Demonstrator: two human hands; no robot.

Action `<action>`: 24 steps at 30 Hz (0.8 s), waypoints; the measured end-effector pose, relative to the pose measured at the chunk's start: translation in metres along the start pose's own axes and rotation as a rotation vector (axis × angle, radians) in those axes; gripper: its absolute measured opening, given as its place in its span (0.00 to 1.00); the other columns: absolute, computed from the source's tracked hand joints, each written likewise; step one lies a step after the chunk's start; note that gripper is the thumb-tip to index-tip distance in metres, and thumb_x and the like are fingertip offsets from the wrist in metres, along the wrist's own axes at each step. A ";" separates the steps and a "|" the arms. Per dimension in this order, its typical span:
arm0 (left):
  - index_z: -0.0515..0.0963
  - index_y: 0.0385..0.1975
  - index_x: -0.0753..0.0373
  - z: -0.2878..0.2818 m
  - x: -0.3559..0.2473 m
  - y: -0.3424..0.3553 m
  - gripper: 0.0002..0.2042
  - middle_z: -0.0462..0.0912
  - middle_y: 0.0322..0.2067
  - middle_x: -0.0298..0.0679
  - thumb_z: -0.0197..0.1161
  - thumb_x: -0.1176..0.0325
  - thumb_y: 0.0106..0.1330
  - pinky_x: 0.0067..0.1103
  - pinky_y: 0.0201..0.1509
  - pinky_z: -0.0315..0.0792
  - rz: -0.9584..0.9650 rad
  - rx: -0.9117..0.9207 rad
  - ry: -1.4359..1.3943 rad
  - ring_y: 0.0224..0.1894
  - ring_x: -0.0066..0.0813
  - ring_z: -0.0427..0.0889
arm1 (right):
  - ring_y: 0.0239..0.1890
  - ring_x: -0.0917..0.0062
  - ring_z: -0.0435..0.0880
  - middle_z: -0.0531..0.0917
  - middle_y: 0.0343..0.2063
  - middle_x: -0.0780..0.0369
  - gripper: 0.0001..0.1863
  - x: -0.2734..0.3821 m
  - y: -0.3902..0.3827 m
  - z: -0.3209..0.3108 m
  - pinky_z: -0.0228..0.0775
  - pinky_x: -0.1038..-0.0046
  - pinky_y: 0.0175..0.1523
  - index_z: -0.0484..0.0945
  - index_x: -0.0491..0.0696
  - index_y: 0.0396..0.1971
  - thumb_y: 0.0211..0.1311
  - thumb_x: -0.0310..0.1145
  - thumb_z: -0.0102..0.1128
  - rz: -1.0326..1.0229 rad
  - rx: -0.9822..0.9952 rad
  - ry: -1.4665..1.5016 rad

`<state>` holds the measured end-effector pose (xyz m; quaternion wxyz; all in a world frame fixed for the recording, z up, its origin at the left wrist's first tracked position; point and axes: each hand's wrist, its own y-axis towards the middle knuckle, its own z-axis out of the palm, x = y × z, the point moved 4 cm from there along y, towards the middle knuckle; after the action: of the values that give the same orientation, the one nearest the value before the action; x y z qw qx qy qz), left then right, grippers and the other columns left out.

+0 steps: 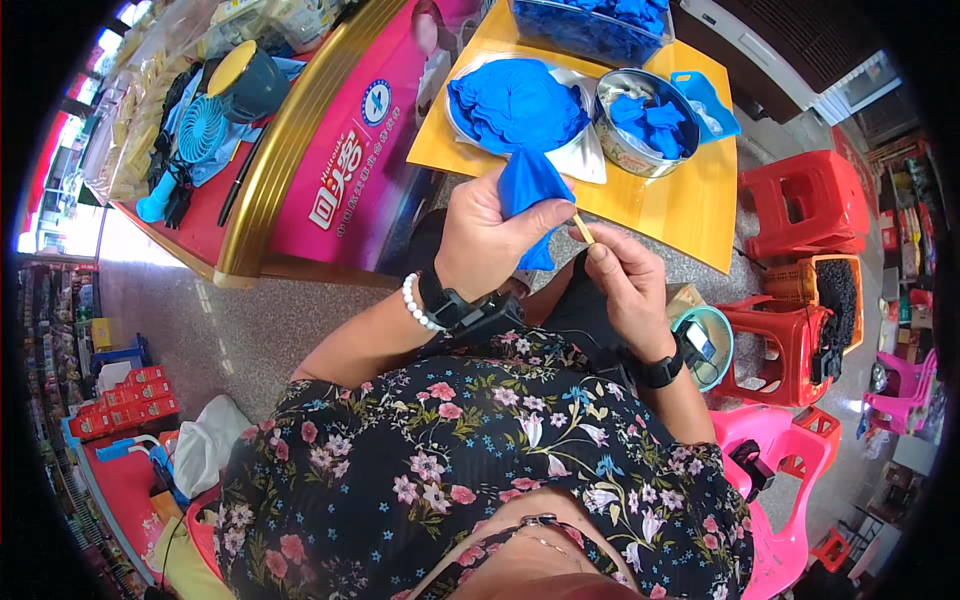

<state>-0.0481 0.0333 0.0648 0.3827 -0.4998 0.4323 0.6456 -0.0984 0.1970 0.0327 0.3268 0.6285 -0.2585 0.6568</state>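
Observation:
Closed around a piece of thin blue fabric (pixel 532 186), my left hand (pixel 485 228) holds it up in front of the table. My right hand (pixel 628 285) pinches a thin wooden stick (pixel 583 230), whose far end meets the fabric by my left thumb. Just beyond lies a flat stack of blue fabric pieces (pixel 518 100) on a pale plate. Right of the stack, a round tin (pixel 632 162) holds bunched blue pieces (pixel 655 125). At the back of the table stands a clear bin (pixel 590 38) with more blue material in it.
The yellow wooden table (pixel 690 220) also bears a small light-blue basket (pixel 722 125). Left is a gold-edged pink counter (pixel 262 190) with a handheld fan (pixel 200 130) and a dark cup (pixel 250 90). Red stools (pixel 810 205) and a pink chair (pixel 790 500) stand to the right.

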 end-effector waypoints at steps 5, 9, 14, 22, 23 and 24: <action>0.76 0.39 0.66 -0.007 0.000 0.007 0.09 0.79 0.30 0.28 0.63 0.71 0.62 0.11 0.34 0.69 0.094 -0.089 -0.083 0.31 0.09 0.73 | 0.28 0.90 0.68 0.80 0.33 0.68 0.12 -0.001 0.002 -0.005 0.63 0.87 0.32 0.77 0.40 0.46 0.66 0.28 0.52 0.080 0.011 0.090; 0.76 0.40 0.67 -0.019 -0.011 0.015 0.09 0.77 0.28 0.26 0.60 0.70 0.65 0.09 0.33 0.66 0.157 -0.060 -0.026 0.29 0.08 0.70 | 0.26 0.90 0.67 0.76 0.28 0.70 0.12 0.008 0.004 -0.008 0.61 0.87 0.30 0.77 0.40 0.45 0.66 0.29 0.52 0.015 -0.010 -0.029; 0.77 0.38 0.67 -0.023 0.001 0.015 0.08 0.77 0.27 0.26 0.60 0.70 0.64 0.09 0.32 0.65 0.084 0.015 0.045 0.28 0.08 0.70 | 0.25 0.91 0.65 0.75 0.26 0.71 0.12 0.004 0.002 -0.010 0.61 0.87 0.30 0.77 0.40 0.45 0.66 0.29 0.52 0.049 0.027 0.074; 0.80 0.34 0.65 -0.020 -0.007 0.031 0.08 0.80 0.29 0.29 0.58 0.67 0.66 0.10 0.37 0.67 0.076 0.060 0.042 0.31 0.10 0.73 | 0.31 0.87 0.75 0.82 0.31 0.64 0.12 0.006 0.005 -0.015 0.68 0.82 0.35 0.78 0.39 0.43 0.65 0.29 0.53 -0.010 -0.014 -0.238; 0.80 0.34 0.65 -0.022 -0.009 0.033 0.08 0.80 0.29 0.29 0.58 0.67 0.66 0.10 0.37 0.67 0.077 0.057 0.041 0.31 0.10 0.73 | 0.33 0.86 0.76 0.83 0.31 0.63 0.12 0.009 0.006 -0.018 0.69 0.80 0.36 0.78 0.39 0.43 0.64 0.29 0.53 -0.017 -0.035 -0.340; 0.80 0.33 0.65 -0.023 -0.009 0.035 0.08 0.79 0.28 0.28 0.58 0.67 0.65 0.11 0.35 0.68 0.026 0.104 0.067 0.30 0.10 0.73 | 0.29 0.83 0.78 0.83 0.27 0.60 0.10 0.011 0.008 -0.019 0.70 0.79 0.35 0.79 0.41 0.41 0.63 0.28 0.55 -0.112 -0.052 -0.403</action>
<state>-0.0716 -0.0007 0.0766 0.3852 -0.4951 0.4842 0.6100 -0.1169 0.2073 0.0429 0.3205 0.7521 -0.3000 0.4916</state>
